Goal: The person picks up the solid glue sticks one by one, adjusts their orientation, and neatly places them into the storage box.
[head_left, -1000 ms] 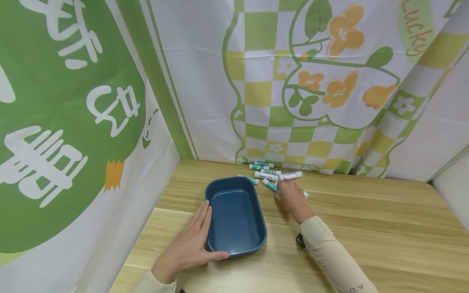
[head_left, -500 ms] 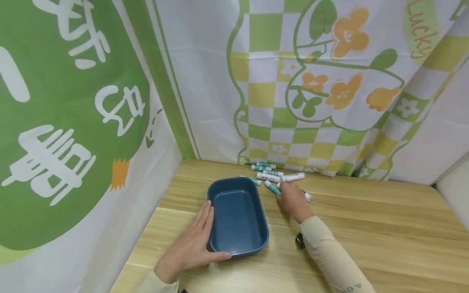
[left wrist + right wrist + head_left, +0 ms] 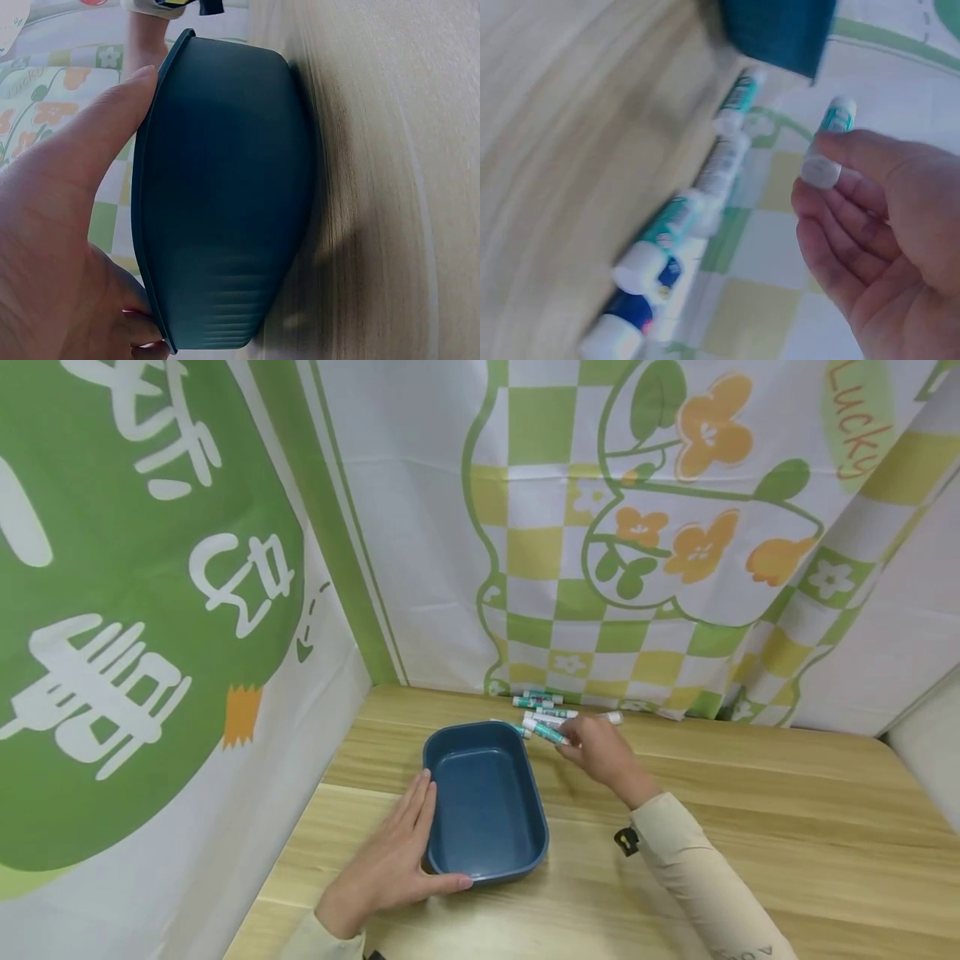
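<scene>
A deep blue rectangular tray sits on the wooden table. My left hand rests against its near left corner, fingers straight along the left rim and thumb along the near rim. In the left wrist view, the thumb lies at the rim of the tray. Beyond the tray's far right corner, my right hand pinches a teal and white glue stick between thumb and fingers. The right wrist view shows this glue stick raised, its white end toward the palm.
Several similar glue sticks lie loosely along the table's back edge, partly behind the right hand; one has a dark blue band. A printed curtain hangs right behind them, and a green and white cloth borders the left.
My right hand has risen from the table with a glue stick pinched in it. The white-ended stick that showed right of the hand is no longer visible there. The left hand stays put.
</scene>
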`<state>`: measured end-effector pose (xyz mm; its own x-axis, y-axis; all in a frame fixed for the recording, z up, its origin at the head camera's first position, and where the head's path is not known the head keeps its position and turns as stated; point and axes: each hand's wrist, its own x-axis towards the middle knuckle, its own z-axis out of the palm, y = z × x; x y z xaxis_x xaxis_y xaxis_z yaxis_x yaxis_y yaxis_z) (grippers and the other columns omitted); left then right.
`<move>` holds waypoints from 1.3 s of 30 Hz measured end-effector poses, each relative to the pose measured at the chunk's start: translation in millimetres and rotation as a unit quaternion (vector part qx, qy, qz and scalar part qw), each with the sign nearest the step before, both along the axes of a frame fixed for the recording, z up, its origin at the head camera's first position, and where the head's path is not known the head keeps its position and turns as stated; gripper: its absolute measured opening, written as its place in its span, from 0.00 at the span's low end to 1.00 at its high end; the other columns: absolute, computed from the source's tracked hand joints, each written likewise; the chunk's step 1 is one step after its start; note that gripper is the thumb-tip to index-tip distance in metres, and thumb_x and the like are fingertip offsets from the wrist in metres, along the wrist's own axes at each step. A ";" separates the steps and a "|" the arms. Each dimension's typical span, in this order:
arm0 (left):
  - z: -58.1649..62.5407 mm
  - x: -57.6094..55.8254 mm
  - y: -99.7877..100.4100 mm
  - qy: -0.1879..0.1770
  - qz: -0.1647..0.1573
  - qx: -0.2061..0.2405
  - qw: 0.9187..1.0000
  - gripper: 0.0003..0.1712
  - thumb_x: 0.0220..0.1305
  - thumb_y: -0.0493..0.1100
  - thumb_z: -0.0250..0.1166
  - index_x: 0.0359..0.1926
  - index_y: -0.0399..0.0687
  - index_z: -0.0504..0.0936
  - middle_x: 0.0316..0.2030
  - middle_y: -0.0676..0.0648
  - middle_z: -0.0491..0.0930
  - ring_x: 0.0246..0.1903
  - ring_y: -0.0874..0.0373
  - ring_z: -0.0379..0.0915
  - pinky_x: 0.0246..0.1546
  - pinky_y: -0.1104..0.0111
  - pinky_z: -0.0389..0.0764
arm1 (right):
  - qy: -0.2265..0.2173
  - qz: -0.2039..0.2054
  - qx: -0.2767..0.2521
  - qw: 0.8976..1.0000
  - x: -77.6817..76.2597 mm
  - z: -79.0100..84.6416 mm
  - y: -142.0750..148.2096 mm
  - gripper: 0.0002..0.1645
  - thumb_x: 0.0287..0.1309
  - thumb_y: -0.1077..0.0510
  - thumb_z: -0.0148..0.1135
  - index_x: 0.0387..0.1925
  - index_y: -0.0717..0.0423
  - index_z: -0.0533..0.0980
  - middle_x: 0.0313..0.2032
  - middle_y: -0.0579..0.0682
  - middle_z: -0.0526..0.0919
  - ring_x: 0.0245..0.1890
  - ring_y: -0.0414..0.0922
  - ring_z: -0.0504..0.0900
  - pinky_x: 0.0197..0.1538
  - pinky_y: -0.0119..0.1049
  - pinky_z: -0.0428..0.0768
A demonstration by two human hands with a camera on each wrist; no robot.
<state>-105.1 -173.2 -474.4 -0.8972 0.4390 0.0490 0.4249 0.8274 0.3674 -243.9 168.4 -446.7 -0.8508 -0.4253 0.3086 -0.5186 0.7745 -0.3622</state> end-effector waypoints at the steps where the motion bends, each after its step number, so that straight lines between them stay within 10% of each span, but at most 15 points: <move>1: 0.4 0.0 -0.1 -0.001 0.000 0.001 1.000 0.82 0.53 0.88 0.61 0.83 0.31 0.43 0.85 0.33 0.36 0.85 0.38 0.35 0.81 0.45 0.57 | -0.001 0.013 -0.002 1.000 2.1 4.2 -1.6 0.05 0.62 0.62 0.75 0.37 0.61 0.88 0.34 0.55 0.91 0.32 0.45 0.89 0.38 0.43 0.89; 19: 1.4 -1.3 0.0 -0.017 0.002 0.005 1.000 0.81 0.53 0.88 0.62 0.83 0.31 0.44 0.85 0.34 0.36 0.86 0.39 0.34 0.81 0.44 0.57 | -0.042 0.214 0.029 0.975 45.7 38.6 -51.7 0.03 0.65 0.60 0.74 0.39 0.55 0.87 0.34 0.45 0.89 0.32 0.35 0.83 0.37 0.31 0.86; 39: 2.0 -0.3 -1.9 -0.016 -0.006 0.007 1.000 0.79 0.55 0.86 0.62 0.83 0.31 0.43 0.85 0.32 0.36 0.85 0.38 0.34 0.81 0.43 0.57 | -0.105 0.267 0.126 0.950 69.2 -3.8 -85.5 0.04 0.66 0.57 0.74 0.38 0.53 0.88 0.33 0.42 0.89 0.30 0.30 0.79 0.34 0.18 0.77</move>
<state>-105.4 -175.1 -472.5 -0.8934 0.4485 0.0261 0.4216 0.8170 0.3933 -174.7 82.9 -450.5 -0.5252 -0.8508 -0.0133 -0.7984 0.4982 -0.3382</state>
